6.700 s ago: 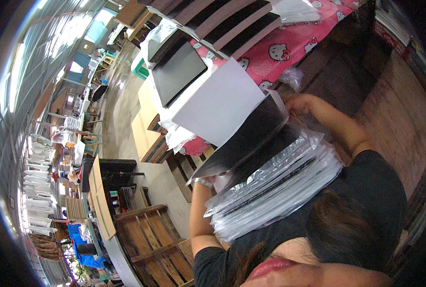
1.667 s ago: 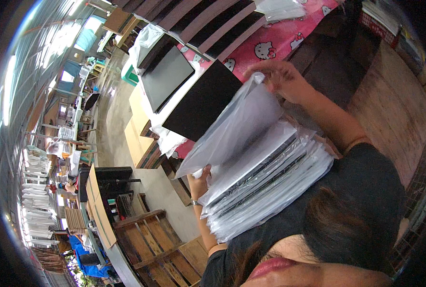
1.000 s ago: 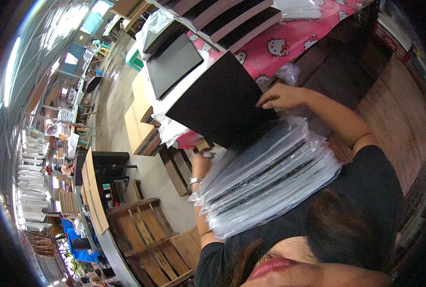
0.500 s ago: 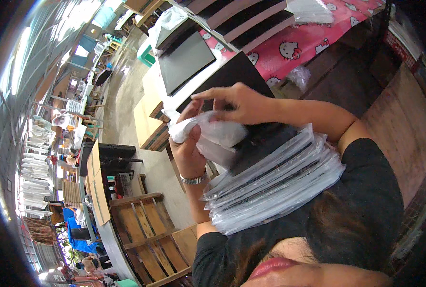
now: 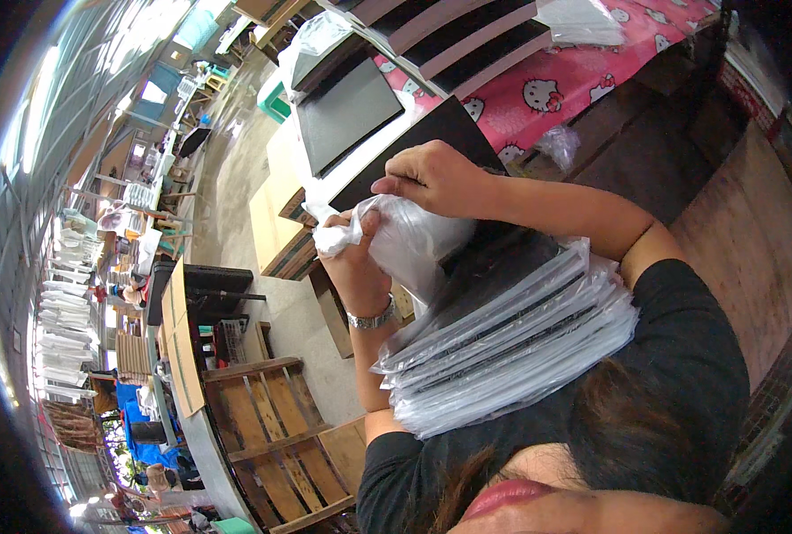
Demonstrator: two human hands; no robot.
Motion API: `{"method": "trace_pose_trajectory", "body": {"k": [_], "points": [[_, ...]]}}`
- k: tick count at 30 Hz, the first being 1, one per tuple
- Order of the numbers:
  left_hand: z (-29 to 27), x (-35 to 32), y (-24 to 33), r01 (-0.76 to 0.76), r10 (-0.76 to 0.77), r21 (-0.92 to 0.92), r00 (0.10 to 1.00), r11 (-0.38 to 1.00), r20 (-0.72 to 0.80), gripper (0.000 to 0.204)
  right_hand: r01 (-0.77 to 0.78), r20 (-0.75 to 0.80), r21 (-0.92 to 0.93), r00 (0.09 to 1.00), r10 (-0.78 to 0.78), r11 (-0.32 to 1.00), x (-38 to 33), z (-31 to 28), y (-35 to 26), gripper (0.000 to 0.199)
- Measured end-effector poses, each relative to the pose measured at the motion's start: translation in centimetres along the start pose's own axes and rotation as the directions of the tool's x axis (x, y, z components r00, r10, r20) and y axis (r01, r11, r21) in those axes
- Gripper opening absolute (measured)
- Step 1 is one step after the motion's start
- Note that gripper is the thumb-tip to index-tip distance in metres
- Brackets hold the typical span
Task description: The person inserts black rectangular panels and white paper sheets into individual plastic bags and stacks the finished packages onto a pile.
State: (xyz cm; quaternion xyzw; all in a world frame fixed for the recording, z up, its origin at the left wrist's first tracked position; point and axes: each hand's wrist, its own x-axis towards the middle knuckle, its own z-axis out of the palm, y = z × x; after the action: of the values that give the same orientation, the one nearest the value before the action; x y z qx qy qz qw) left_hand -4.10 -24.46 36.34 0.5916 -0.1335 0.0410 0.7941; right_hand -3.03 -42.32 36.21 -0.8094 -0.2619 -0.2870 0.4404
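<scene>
My left hand (image 5: 358,267), a metal watch on its wrist, is closed around the bunched end of a thin, clear plastic bag (image 5: 414,236). The sheet spreads from that grip toward the right. Just above it, my right hand (image 5: 440,181) is curled with thumb and fingers together; whether plastic is pinched inside is hidden. Close to my chest stands a thick stack of flat dark pieces in clear plastic sleeves (image 5: 516,347). Beyond my hands lies a black flat panel (image 5: 449,133) on the table.
Another dark panel (image 5: 351,116) lies on white wrapping at the far side. Black boards with pale edges (image 5: 489,58) are stacked behind it, beside a pink patterned cloth (image 5: 552,102). Cardboard boxes (image 5: 276,222) stand at the left, with a wooden pallet (image 5: 280,436) lower down.
My right hand has drawn up and away from the left, and its fingers have curled in. The plastic between them has spread out wider. My left hand keeps its grip.
</scene>
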Motion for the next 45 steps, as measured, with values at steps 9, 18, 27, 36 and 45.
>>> {"method": "trace_pose_trajectory", "body": {"k": [9, 18, 27, 36, 45], "points": [[0.8, -0.2, -1.0, -0.218, 0.226, 0.073, 0.966, 0.973, -0.123, 0.018, -0.204, -0.039, 0.183, 0.976, 0.214, 0.962, 0.0, -0.6, -0.3, 0.024], [0.1, 0.0, -1.0, 0.013, -0.012, -0.050, 1.000, 0.999, 0.017, 0.020, -0.223, 0.082, 0.483, 0.974, 0.210, 0.847, -0.1, -0.6, 0.8, 0.011], [0.5, -0.6, -1.2, 0.022, -0.029, 0.129, 0.998, 0.991, 0.054, 0.014, -0.137, -0.008, 0.730, 0.978, 0.209, 0.669, 0.5, 0.3, 0.7, 0.013], [-9.8, -3.9, -2.2, 0.208, -0.267, 0.204, 0.907, 0.957, 0.327, 0.029, -0.349, 0.361, 0.825, 0.931, 0.062, 0.444, -3.7, -4.1, 2.7, 0.032], [-11.5, -4.9, -1.1, 0.364, -0.415, 0.200, 0.788, 0.910, 0.455, 0.033, -0.466, 0.480, 0.798, 0.875, 0.064, 0.383, -4.0, -5.8, 3.4, 0.013]]}}
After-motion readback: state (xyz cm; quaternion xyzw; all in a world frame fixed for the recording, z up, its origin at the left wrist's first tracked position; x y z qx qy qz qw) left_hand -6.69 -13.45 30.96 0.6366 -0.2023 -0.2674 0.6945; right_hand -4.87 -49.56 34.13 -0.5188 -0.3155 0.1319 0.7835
